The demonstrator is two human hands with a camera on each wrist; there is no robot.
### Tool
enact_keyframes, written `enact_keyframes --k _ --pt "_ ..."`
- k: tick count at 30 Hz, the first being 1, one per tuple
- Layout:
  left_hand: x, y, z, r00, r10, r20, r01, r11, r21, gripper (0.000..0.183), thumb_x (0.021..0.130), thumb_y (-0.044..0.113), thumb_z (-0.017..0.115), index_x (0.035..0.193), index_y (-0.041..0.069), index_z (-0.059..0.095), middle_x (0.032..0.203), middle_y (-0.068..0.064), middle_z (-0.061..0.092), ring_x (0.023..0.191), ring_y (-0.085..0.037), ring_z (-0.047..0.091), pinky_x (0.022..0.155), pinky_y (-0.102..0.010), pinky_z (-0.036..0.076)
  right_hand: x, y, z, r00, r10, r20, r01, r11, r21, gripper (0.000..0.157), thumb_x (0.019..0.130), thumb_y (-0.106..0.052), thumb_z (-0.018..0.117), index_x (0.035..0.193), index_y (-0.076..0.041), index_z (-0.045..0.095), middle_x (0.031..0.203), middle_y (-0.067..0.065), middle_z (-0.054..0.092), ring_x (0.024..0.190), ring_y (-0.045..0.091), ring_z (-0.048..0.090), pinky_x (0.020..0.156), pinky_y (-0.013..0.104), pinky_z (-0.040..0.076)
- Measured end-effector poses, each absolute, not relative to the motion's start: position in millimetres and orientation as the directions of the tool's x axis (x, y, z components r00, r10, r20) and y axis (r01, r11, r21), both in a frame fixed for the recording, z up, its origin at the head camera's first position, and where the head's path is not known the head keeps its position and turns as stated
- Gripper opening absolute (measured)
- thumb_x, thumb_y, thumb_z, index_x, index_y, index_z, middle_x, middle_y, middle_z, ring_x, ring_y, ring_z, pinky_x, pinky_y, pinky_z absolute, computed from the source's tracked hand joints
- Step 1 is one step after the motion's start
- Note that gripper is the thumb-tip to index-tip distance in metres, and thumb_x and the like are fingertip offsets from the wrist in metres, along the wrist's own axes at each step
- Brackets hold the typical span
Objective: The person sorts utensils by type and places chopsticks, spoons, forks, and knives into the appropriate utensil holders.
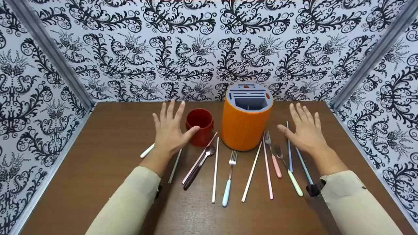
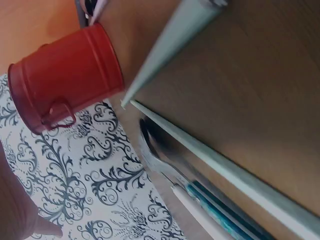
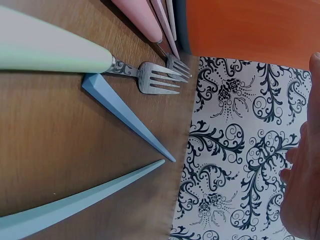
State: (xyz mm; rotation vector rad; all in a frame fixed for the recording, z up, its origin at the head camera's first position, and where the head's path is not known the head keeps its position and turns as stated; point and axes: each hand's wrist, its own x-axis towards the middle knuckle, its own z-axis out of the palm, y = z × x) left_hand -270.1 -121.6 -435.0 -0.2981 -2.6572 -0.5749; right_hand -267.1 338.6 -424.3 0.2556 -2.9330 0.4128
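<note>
My left hand is held above the table with its fingers spread, left of a red cup, and holds nothing. The thumb overlaps the cup's edge in the head view; whether they touch I cannot tell. Under that hand lie a pale green chopstick and a teal-handled utensil. My right hand, also spread and holding nothing, hovers right of an orange utensil holder with a grey slotted top. Near it are a green-handled fork, a blue chopstick and a teal chopstick.
Across the brown table lie a dark-handled spoon, a blue-handled fork, a pink-handled fork and several pale chopsticks. A white handle shows beside the left wrist. Patterned walls enclose the back and sides.
</note>
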Motion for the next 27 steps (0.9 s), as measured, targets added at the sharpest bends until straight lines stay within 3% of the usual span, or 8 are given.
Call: enact_keyframes --k 6,14,23,27 --pt "-268 -105 -435 -0.816 0.129 0.564 0.401 0.829 0.390 0.093 0.089 0.063 0.069 0.164 0.022 0.032 0.171 -0.015 0.026 0.160 -0.040 0.016 0.124 -0.074 0.011 -260 341 -427 -0.971 -0.125 0.205 -0.184 0.935 -0.302 0.094 0.102 -0.069 0.043 0.168 -0.018 -0.001 0.175 0.016 0.000 0.161 0.043 0.002 0.126 0.065 -0.012" --pt "-266 -76 -431 -0.740 0.131 0.660 0.498 0.766 0.405 0.093 0.088 0.062 0.071 0.162 0.019 0.035 0.170 -0.016 0.029 0.158 -0.041 0.024 0.124 -0.071 0.017 -251 346 -429 -0.970 -0.079 0.231 -0.165 0.908 -0.384 0.093 0.103 -0.064 0.046 0.168 -0.015 0.002 0.174 0.020 0.004 0.160 0.046 0.005 0.126 0.066 -0.010" --pt "-264 -38 -431 -0.707 0.121 0.697 0.568 0.685 0.457 0.100 0.090 0.085 0.043 0.161 0.015 0.035 0.170 -0.017 0.028 0.157 -0.041 0.026 0.125 -0.067 0.022 -242 346 -437 -0.965 -0.048 0.257 -0.166 0.871 -0.462 0.090 0.104 -0.058 0.048 0.168 -0.012 0.005 0.174 0.021 0.005 0.159 0.048 0.007 0.126 0.067 -0.008" --pt "-264 -21 -435 -0.688 0.109 0.717 0.594 0.652 0.471 0.101 0.091 0.085 0.041 0.162 0.014 0.034 0.169 -0.018 0.029 0.156 -0.041 0.028 0.127 -0.061 0.025 -237 344 -440 -0.965 -0.026 0.260 -0.160 0.846 -0.508 0.088 0.105 -0.056 0.049 0.168 -0.013 0.004 0.174 0.019 0.004 0.159 0.048 0.007 0.127 0.067 -0.008"
